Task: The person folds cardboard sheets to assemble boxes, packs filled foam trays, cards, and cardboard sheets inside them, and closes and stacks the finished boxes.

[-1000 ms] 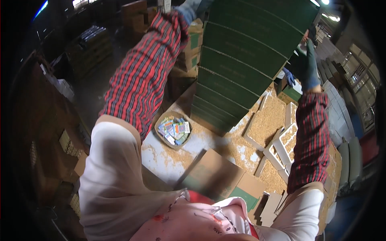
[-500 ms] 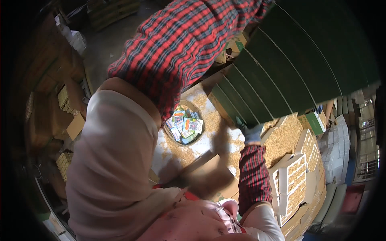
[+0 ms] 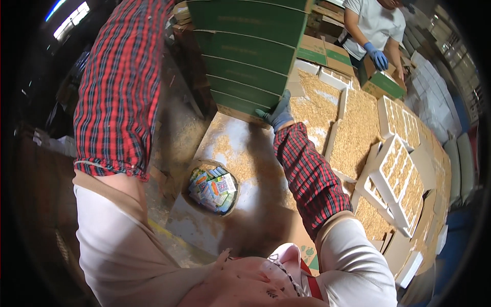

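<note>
A tall stack of green cardboard boxes (image 3: 250, 66) rises before me, upright, its brown bottom edge over the table. My right hand (image 3: 280, 113), in a blue-grey glove, is closed around the stack's lower right corner, fingers at the bottom edge and thumb along the side. Along the left, my left arm in a red checked sleeve (image 3: 120, 87) stretches up past the upper edge, so that hand is out of sight. Nearer to me, a round basket (image 3: 234, 203) holds many small printed cards (image 3: 217, 188).
Tan grain-like bits (image 3: 355, 128) cover the white table (image 3: 250, 192). White divided trays (image 3: 396, 169) filled with them stand at the right. At the far right a person in blue gloves (image 3: 377, 55) handles an open green-and-brown box (image 3: 384, 84).
The green stack has swung from the upper right to the upper middle and stands more upright. My left arm has moved left. The co-worker has come into view.
</note>
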`<control>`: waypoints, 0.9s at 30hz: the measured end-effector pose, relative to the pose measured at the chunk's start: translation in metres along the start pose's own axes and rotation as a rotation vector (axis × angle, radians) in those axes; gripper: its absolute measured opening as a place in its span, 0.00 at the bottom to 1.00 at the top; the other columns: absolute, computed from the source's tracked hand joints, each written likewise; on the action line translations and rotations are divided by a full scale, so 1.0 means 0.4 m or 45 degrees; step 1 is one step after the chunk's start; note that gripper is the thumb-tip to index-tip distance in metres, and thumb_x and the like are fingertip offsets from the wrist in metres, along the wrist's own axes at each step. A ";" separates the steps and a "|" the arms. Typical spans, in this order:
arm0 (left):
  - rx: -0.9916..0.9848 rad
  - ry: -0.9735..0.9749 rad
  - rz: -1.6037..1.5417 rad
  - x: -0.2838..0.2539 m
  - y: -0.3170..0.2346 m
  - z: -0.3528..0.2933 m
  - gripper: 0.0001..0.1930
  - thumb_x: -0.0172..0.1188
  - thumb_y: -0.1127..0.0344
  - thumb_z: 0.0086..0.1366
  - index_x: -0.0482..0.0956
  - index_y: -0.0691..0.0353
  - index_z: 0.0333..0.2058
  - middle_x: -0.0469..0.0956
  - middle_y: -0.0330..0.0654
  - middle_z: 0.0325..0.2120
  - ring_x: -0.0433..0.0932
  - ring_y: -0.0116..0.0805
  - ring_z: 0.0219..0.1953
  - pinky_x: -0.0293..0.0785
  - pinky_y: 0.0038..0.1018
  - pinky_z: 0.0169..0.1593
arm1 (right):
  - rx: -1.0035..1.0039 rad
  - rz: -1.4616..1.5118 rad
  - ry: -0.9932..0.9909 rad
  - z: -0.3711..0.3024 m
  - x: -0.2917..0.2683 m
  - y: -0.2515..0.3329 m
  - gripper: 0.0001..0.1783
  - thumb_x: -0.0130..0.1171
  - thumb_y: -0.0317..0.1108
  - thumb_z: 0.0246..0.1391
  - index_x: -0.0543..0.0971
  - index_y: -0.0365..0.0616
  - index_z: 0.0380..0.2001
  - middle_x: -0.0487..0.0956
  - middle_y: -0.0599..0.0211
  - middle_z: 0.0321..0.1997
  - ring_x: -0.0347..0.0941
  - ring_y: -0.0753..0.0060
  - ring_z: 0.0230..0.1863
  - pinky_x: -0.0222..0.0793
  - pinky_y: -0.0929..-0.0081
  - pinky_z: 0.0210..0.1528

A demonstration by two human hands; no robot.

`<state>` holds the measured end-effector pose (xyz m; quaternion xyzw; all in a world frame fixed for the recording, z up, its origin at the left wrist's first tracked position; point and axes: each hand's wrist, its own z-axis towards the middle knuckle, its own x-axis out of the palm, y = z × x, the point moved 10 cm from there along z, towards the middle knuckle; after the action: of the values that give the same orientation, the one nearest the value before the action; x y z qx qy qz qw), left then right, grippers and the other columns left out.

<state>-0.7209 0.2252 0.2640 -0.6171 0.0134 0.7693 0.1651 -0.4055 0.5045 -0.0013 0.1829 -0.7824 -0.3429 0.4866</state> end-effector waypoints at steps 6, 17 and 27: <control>0.145 -0.272 -0.421 -0.233 -0.007 0.036 0.26 0.47 0.48 0.65 0.68 0.66 0.49 0.73 0.47 0.42 0.70 0.34 0.44 0.64 0.26 0.46 | 0.317 -0.009 -0.087 -0.098 0.013 -0.006 0.45 0.31 0.77 0.46 0.63 0.56 0.56 0.65 0.62 0.56 0.63 0.50 0.52 0.65 0.42 0.45; 0.782 -0.627 -1.103 -0.732 -0.031 0.236 0.28 0.41 0.48 0.69 0.65 0.69 0.54 0.71 0.51 0.51 0.69 0.40 0.54 0.64 0.28 0.57 | -0.051 -0.525 -0.121 -0.867 -0.251 0.108 0.20 0.55 0.37 0.58 0.71 0.38 0.51 0.76 0.67 0.39 0.72 0.77 0.38 0.69 0.81 0.41; 0.974 -0.859 -1.319 -0.668 -0.501 -0.698 0.27 0.55 0.55 0.64 0.65 0.65 0.56 0.66 0.49 0.56 0.64 0.37 0.57 0.61 0.28 0.58 | -0.249 -2.124 -1.153 -1.446 -0.784 0.311 0.42 0.68 0.47 0.38 0.65 0.36 0.55 0.66 0.44 0.57 0.59 0.46 0.59 0.55 0.57 0.60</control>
<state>-0.3535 0.2886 0.4893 -0.1725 -0.0643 0.6822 0.7076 0.2575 0.5782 0.0566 0.4905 -0.4817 -0.6815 -0.2508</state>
